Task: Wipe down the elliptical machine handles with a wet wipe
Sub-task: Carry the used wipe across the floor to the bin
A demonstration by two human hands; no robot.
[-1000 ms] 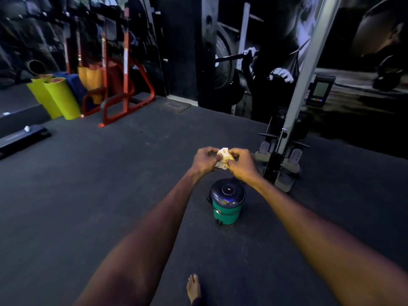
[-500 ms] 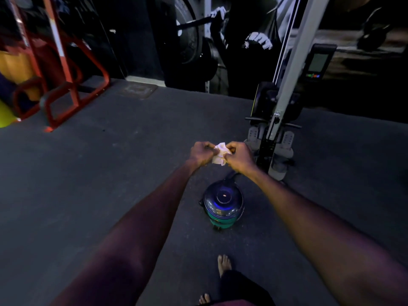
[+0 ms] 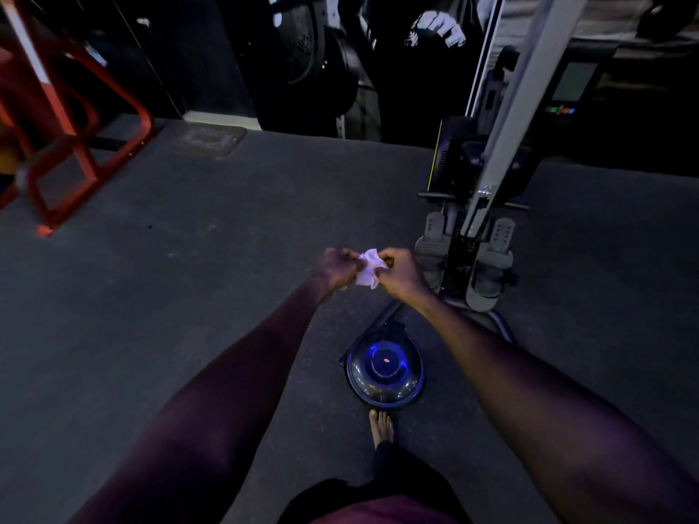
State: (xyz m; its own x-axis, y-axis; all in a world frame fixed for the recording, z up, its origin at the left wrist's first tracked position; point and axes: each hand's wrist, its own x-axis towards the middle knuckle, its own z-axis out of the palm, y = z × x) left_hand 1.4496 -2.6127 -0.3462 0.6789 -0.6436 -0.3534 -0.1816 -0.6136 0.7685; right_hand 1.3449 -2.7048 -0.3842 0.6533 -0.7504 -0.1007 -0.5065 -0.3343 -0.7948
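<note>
Fingers of our left hand [image 3: 337, 267] and right hand [image 3: 400, 273] pinch the crumpled wet wipe [image 3: 369, 268] between them, above the lidded bin [image 3: 385, 368]; we judge unfolding is in hand, then reaching far right to the machine [image 3: 469, 236].

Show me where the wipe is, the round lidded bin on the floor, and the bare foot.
wipe [image 3: 368, 268], head view, on the crumpled white middle between both hands.
lidded bin [image 3: 386, 366], head view, on the domed dark lid.
bare foot [image 3: 381, 427], head view, on the top of the foot, behind the toes.
</note>
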